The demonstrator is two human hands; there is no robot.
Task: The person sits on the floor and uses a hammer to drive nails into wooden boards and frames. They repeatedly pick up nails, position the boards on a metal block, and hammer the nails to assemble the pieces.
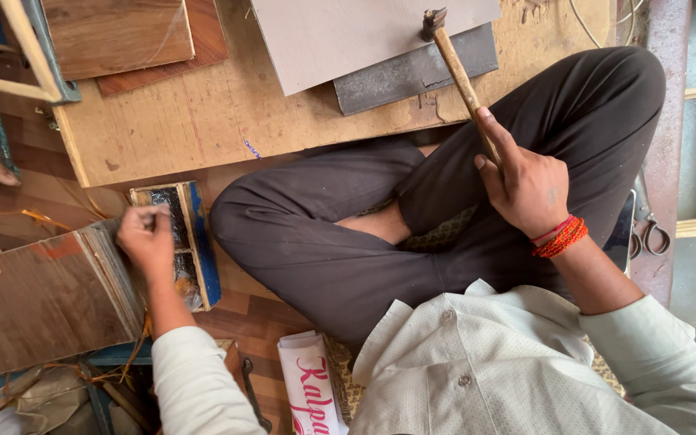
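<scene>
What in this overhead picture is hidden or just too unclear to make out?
- Small box: contents under the left hand are too dark and small to identify.
- Left fingertips: blurred; whether they pinch anything is unclear.
- Hammer: lower handle hidden inside the right hand.
- Scissors: partly covered by the knee.

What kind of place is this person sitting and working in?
Most likely a small carpentry or woodworking shop, worked on the floor. The right hand grips a wooden-handled hammer over a plywood board, and the left hand reaches into a small blue tray.
</scene>
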